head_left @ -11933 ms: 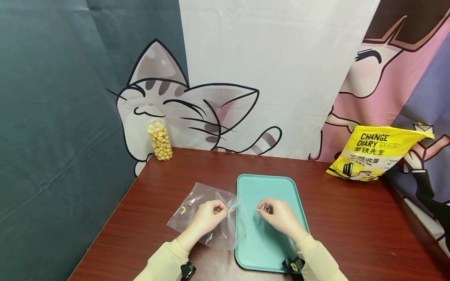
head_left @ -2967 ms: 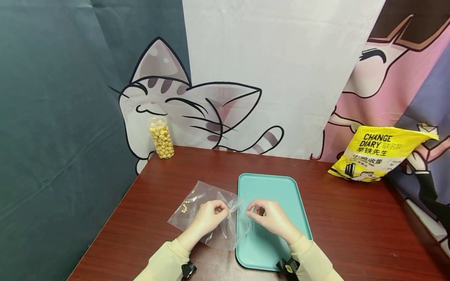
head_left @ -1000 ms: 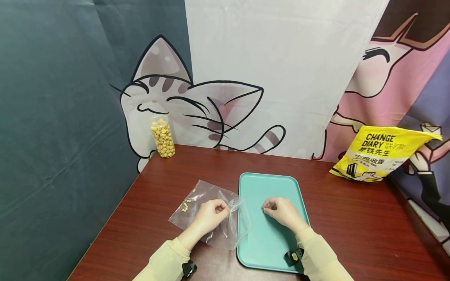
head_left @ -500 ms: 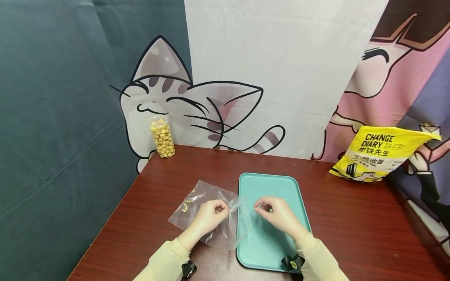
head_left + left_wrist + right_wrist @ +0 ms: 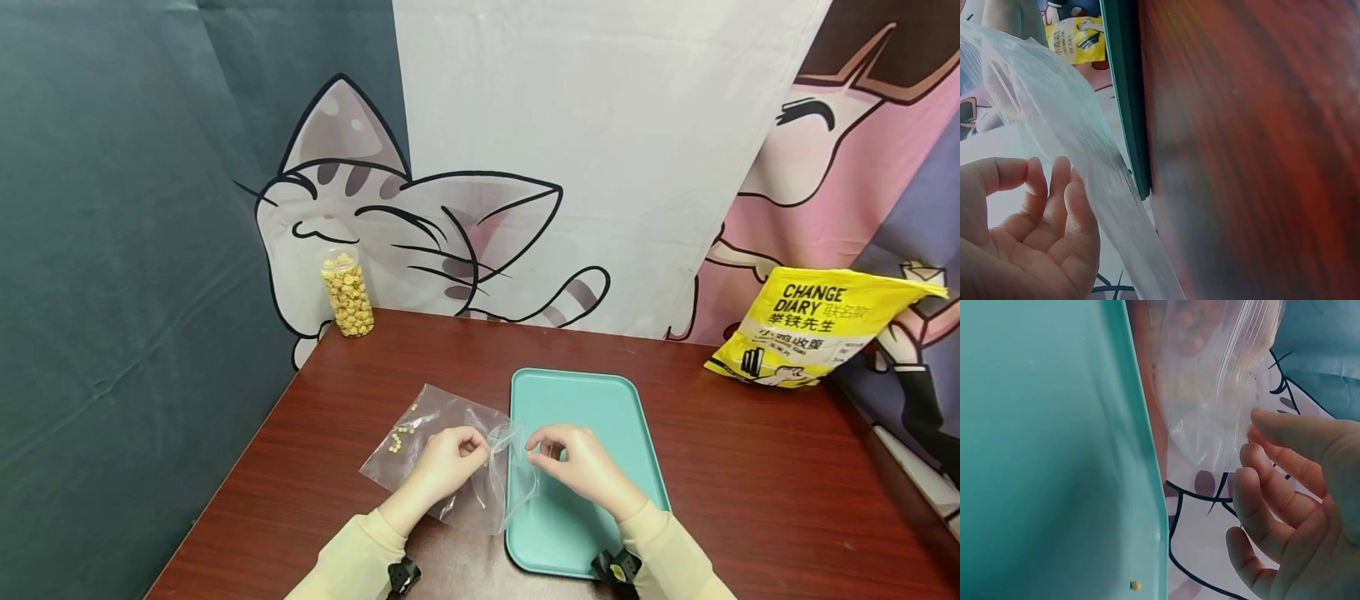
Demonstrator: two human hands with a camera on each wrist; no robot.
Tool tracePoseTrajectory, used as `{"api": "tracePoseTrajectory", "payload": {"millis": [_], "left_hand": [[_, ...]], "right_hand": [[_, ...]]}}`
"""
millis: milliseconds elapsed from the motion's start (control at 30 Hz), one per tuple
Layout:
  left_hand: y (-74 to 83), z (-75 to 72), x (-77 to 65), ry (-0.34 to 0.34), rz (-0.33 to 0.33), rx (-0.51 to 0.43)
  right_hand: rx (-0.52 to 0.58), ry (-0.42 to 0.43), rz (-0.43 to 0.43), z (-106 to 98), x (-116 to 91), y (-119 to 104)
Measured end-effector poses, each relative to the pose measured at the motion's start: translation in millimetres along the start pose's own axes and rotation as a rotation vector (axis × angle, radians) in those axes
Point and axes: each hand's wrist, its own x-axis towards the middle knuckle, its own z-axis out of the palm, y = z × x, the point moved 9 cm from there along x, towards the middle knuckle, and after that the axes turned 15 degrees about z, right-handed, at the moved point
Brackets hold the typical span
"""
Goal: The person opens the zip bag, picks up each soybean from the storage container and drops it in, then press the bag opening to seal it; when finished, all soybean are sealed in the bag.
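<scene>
My left hand (image 5: pixel 448 457) pinches the clear plastic zip bag (image 5: pixel 467 500) near its opening, thumb against fingertips. The bag lies on the table with its mouth spread over the left rim of the turquoise tray (image 5: pixel 585 533). Inside its far end are several small pale-yellow round pieces (image 5: pixel 395 442). My right hand (image 5: pixel 573 462) is above the tray at the bag's mouth, thumb and forefinger tips close together but slightly apart. No piece shows between them. In the right wrist view, one small tan round piece (image 5: pixel 1135 585) lies on the tray near its edge.
A clear jar of popcorn (image 5: pixel 348 296) stands at the table's back left corner. At the back right leans a yellow snack bag (image 5: pixel 802 329). Cartoon-printed cloth (image 5: pixel 600 125) hangs behind the reddish-brown table (image 5: pixel 300 500).
My right hand has moved left from over the tray to the bag's mouth. More round pieces are in the bag than 12 seconds ago. The left hand keeps its grip on the bag.
</scene>
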Motion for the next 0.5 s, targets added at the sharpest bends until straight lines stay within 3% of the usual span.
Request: {"api": "tracePoseTrajectory", "payload": {"millis": [500], "left_hand": [[0.2,0.0,1.2,0.001,0.008,0.011]], "right_hand": [[0.024,0.064,0.044,-7.2,1.4,23.8]]}}
